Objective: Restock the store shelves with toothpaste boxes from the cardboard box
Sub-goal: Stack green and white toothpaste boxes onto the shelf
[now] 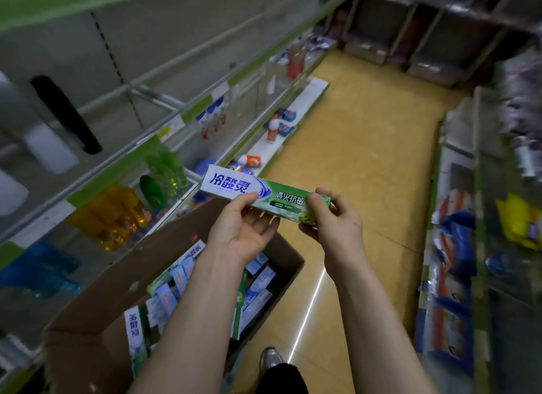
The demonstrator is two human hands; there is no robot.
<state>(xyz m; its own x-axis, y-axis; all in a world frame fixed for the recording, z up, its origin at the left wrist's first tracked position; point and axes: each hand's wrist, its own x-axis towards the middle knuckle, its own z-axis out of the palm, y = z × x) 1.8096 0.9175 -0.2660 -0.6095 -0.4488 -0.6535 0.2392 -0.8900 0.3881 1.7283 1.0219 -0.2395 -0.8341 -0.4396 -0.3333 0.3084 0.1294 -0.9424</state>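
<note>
Left hand (243,231) and right hand (335,222) hold toothpaste box (234,184).

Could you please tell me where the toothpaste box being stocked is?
The toothpaste box is mid-frame in the head view, held by the left hand midway and the right hand at its right end, above the cardboard box.

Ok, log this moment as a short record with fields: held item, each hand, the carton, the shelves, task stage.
held item: green-and-white toothpaste box, roughly level, above the carton
left hand: pinches the box near its middle, thumb on top
right hand: grips the box's green end
carton: open cardboard box below the hands, more toothpaste boxes inside
shelves: on the left, holding orange bottles and green bottles
task stage: box out of the carton, not yet shelved
</note>
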